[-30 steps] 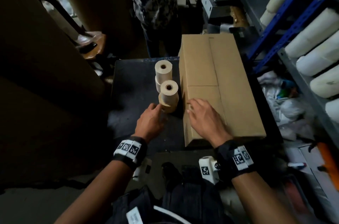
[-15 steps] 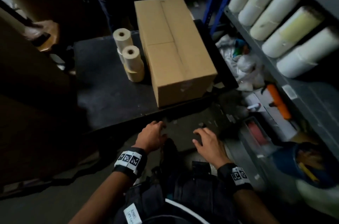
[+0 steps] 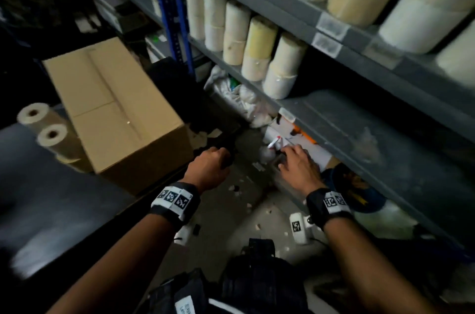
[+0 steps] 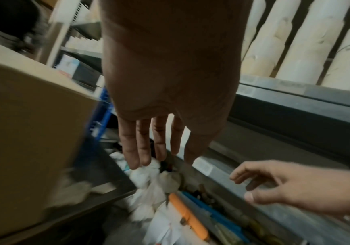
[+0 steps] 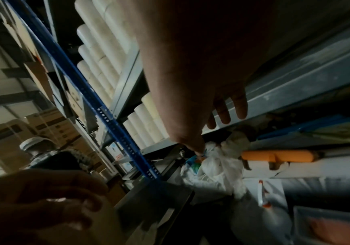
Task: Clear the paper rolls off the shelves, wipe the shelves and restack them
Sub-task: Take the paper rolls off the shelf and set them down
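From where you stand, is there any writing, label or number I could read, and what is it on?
None can be read.
Shelf labels: grey tags on the shelf edge, print blurred.
Wristbands: black-and-white square code marks, no words.
Tag on the dark clothing at the bottom: lines of text, too small and blurred.
Box: plain, no print seen.

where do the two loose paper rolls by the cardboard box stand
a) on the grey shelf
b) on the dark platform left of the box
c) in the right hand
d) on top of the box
b: the two paper rolls stand upright on the dark platform, left of the cardboard box.
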